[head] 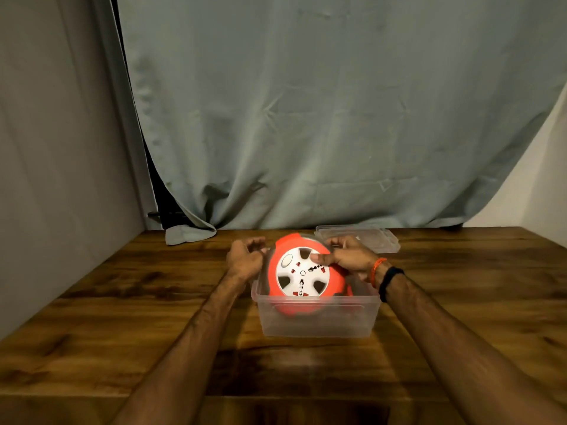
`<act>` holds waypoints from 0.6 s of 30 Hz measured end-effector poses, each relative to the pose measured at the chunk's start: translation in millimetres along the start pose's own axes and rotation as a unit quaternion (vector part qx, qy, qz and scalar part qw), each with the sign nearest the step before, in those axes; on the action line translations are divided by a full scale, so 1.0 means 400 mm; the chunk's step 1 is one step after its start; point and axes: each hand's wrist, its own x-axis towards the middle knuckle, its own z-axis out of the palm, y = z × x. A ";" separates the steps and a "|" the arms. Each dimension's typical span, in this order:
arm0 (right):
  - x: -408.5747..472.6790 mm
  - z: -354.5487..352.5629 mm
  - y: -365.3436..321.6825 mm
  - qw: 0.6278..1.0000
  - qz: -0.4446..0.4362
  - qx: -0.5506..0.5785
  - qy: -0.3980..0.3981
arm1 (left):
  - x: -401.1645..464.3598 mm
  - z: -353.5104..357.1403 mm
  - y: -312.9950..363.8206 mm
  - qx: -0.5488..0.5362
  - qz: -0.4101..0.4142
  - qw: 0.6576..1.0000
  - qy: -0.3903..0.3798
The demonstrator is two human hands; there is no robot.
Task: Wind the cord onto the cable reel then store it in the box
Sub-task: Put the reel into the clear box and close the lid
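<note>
cable reel tilted in the box; right hand grip clamped on it, left hand loosely curled, empty.

The cable reel stands tilted in the box on the table — lid behind, to the right.

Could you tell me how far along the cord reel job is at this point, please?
Winding looks done: no loose cord shows. In hand: the right hand grips the orange cable reel, tilted, partly inside the clear plastic box; the left hand hovers beside it. Left: settling it flat; the lid lies behind.
</note>
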 end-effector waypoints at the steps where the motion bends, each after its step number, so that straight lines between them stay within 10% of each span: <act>1: 0.002 0.002 0.014 1.000 0.017 -0.004 0.002 | -0.005 0.003 -0.006 0.011 0.000 1.000 -0.001; 18: -0.002 0.000 0.045 0.992 0.106 -0.049 0.041 | -0.040 0.004 0.008 0.032 -0.016 0.999 0.020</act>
